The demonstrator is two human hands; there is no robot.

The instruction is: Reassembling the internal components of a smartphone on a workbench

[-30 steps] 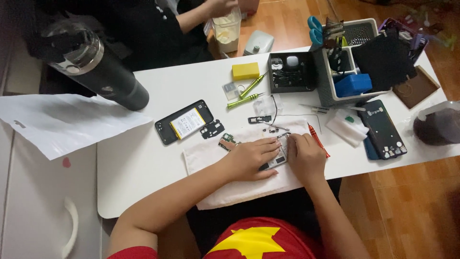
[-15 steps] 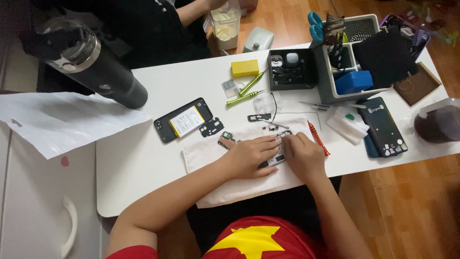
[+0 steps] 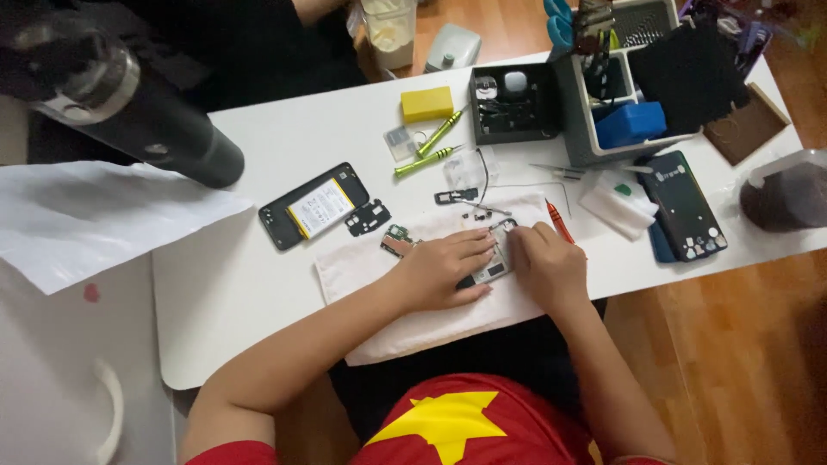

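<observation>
On white cloth (image 3: 413, 319), both hands unmoved, phone part (image 3: 489, 269)

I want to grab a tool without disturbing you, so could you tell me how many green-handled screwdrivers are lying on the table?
2. One green screwdriver lies just below the yellow block; the second green screwdriver lies slightly nearer, above the white cloth. More tools may be hidden in the grey organiser.

One head-worn camera looks steeply down (from close above) at the white table (image 3: 258, 284).
</observation>
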